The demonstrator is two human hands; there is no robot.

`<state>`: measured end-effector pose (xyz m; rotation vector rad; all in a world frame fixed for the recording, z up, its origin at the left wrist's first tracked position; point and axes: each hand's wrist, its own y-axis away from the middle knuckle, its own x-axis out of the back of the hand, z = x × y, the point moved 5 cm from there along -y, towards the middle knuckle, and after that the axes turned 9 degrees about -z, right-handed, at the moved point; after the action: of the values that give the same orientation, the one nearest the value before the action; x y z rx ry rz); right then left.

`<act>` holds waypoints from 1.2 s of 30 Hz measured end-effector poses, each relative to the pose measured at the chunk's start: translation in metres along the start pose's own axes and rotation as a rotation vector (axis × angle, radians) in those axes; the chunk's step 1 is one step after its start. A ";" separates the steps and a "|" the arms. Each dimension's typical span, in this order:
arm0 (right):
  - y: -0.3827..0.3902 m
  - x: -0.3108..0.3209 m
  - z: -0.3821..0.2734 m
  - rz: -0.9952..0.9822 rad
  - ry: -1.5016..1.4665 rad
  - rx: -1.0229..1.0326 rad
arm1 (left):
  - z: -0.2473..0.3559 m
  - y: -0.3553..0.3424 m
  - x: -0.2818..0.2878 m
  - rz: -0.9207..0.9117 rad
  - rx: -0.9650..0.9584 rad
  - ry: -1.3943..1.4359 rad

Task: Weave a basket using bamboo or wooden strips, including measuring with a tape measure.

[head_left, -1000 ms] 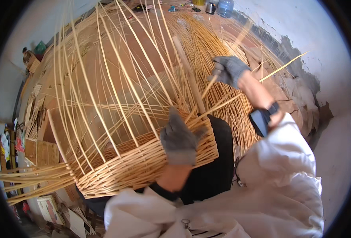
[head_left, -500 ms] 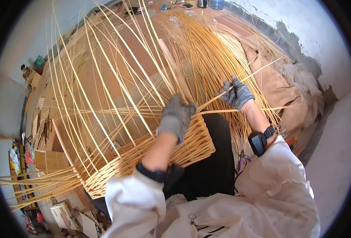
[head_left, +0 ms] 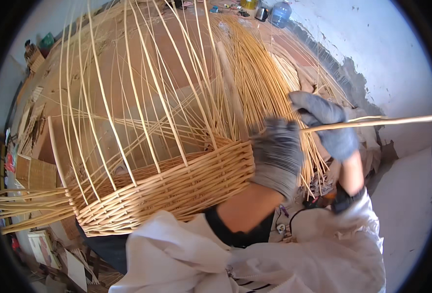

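Observation:
A rectangular wicker basket [head_left: 177,188], partly woven, lies across my lap with tall willow stakes [head_left: 150,105] rising from its rim. My left hand [head_left: 278,156], in a grey striped glove, is at the basket's right-hand corner. Motion smears its fingers, so their grip is unclear. Beside it my right hand [head_left: 333,124], also gloved in grey, is closed around a long willow rod [head_left: 397,121]. That rod runs from near my left fingers out to the right, towards the wall.
A thick bundle of loose willow rods [head_left: 260,68] spreads over the floor beyond my hands. More rod ends [head_left: 30,207] stick out at the basket's left. A kettle [head_left: 262,13] and a large blue water bottle [head_left: 280,14] stand by the white wall [head_left: 387,53]. Cardboard [head_left: 76,271] lies at lower left.
Both hands have moved right, the left one from the basket's rim to its corner. The rod now points out to the right. The basket appears shifted left and turned slightly in view.

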<state>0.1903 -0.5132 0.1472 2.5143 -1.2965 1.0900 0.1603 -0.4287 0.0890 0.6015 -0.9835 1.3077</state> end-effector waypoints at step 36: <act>-0.030 -0.110 0.080 0.287 0.234 -0.918 | -0.132 -0.120 -0.062 -0.136 0.575 1.957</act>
<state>0.2153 -0.4527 0.0244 1.5235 -1.6143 0.5742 0.3116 -0.3746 -0.0097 -0.3449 1.0261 1.3189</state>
